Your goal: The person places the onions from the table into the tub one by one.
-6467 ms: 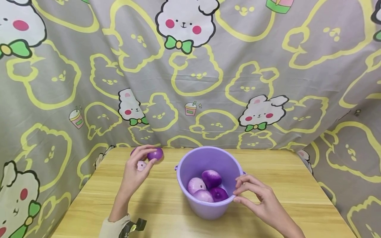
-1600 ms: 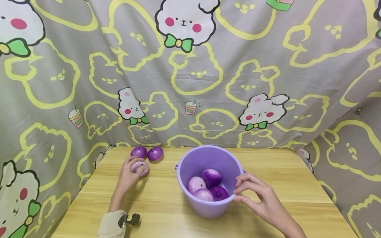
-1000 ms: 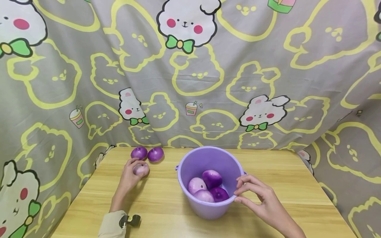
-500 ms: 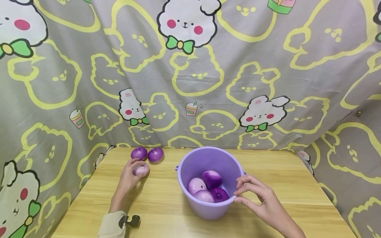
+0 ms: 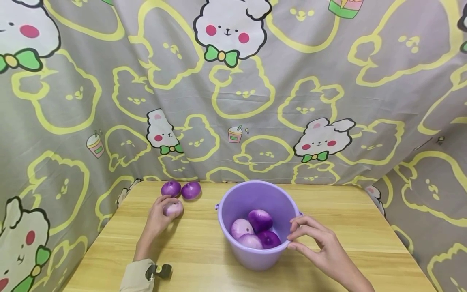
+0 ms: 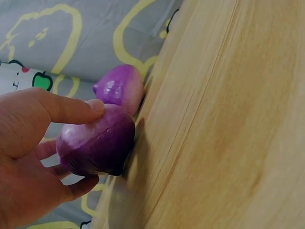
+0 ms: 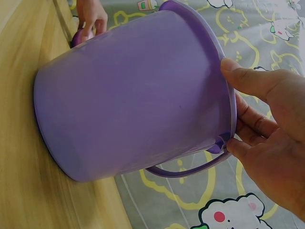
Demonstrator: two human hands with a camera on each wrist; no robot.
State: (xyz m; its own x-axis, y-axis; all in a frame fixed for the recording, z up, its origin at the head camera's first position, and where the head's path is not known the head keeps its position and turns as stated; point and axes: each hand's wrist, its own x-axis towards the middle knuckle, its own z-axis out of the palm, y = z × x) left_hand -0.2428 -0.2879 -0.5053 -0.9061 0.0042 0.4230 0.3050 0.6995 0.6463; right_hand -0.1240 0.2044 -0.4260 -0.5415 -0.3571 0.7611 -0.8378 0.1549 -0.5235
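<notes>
At the left of the table, my left hand grips a pale purple onion by its sides. The left wrist view shows the thumb on one side of this onion and fingers round the other, close to the tabletop. A purple bucket stands upright at the middle of the table. Its rim, near the handle joint, is pinched by my right hand, thumb outside and fingers at the inner side. Several onions lie in the bucket, among them a dark one and a pale one.
Two dark purple onions, a left one and a right one, lie just behind the held onion near the table's back edge. A grey patterned curtain hangs behind the wooden table. The bucket's handle hangs down.
Since the earliest frame, my left hand has come lower and nearer and taken hold of the pale onion, uncovering the dark ones. Over the last second both hands stay nearly still.
</notes>
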